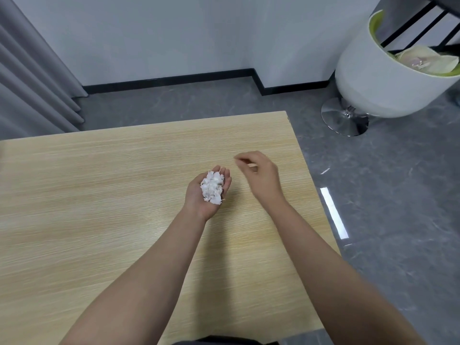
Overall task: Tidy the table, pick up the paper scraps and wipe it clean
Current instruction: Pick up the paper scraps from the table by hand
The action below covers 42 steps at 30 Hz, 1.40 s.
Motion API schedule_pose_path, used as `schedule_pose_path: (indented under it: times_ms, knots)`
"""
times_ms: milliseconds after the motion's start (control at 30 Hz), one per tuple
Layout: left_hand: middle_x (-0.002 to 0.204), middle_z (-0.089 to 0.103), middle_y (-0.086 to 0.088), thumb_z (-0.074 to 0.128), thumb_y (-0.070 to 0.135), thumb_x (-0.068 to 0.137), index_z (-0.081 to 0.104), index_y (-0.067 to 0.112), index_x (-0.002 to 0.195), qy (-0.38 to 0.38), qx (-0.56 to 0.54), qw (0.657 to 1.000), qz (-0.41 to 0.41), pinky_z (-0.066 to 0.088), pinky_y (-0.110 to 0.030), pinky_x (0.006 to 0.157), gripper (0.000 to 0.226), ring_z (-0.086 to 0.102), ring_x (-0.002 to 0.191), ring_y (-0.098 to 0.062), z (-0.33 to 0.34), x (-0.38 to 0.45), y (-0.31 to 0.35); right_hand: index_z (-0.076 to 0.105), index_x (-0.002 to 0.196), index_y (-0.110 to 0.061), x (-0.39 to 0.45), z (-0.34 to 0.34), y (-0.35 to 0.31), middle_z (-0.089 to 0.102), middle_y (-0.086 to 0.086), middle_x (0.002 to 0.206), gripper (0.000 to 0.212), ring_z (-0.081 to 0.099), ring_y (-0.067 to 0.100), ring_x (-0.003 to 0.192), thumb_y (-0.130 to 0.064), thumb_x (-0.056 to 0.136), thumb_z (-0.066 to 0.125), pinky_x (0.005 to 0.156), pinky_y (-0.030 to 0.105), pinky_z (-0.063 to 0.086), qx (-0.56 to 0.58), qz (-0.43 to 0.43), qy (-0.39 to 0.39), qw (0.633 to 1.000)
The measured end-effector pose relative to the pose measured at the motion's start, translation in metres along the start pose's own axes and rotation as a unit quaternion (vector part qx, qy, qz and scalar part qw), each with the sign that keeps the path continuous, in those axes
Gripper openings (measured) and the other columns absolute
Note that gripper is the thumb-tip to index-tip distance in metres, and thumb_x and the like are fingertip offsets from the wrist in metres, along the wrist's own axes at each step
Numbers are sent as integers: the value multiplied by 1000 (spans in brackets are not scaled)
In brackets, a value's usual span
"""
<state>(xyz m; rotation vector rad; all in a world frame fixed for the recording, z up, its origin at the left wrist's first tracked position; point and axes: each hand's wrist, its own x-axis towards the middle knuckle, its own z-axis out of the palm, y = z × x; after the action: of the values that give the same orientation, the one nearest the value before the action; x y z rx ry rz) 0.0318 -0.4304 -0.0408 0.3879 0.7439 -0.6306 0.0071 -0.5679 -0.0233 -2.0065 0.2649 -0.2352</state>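
The bench [99, 195] fills most of the view, a pale wood-grain top whose far right corner sits near the middle of the picture. Around it runs a grey marbled floor [385, 195], with a bright strip of reflected light to the right of the bench edge. A grey curtain [29, 78] hangs at the far left against a pale wall with a black skirting board. At the upper right stands a white tub chair [373, 78] with a green lining, on a shiny round metal base; a pale crumpled cloth or cushion lies on its seat.

Both bare forearms reach out over the bench from the bottom edge. The left hand [209, 192] is turned palm up, its fingers straight and slightly cupped, carrying a heap of paper scraps [212, 187]. The scraps are small, white, torn and crumpled, piled loosely from the fingers down to the heel of the palm. The right hand [261, 173] hovers just beside it, palm down and blurred; its fingers look loosely bent, and whether they pinch anything cannot be told.
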Motion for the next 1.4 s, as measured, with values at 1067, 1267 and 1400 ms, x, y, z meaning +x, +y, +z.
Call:
schedule_pose_path:
  times_ms: [1067, 1267, 1400]
  knots:
    - [88, 66, -17, 33, 15, 100, 58, -3, 111, 58, -26, 997, 45, 38, -35, 104, 32, 54, 106, -27, -43, -13, 15, 61, 81, -18, 25, 28, 29, 63, -3, 81, 9, 55, 10, 73, -12, 87, 60, 62, 12, 40, -96, 64, -84, 990]
    - [100, 63, -14, 33, 14, 100, 60, -3, 101, 40, -14, 998, 40, 35, -31, 109, 32, 56, 101, -22, -40, -22, 15, 65, 82, -14, -7, 41, -33, 64, -9, 79, 5, 54, -3, 72, -10, 84, 65, 69, 8, 40, -18, -23, -160, 987]
    - [74, 60, -7, 30, 14, 100, 54, 4, 82, 48, 46, 996, 64, 45, -21, 76, 33, 56, 68, -16, -34, -33, 15, 71, 92, -14, -18, 41, -40, 64, -2, 96, 11, 49, 13, 96, -16, 87, 62, 85, 24, 37, -151, -116, -230, 954]
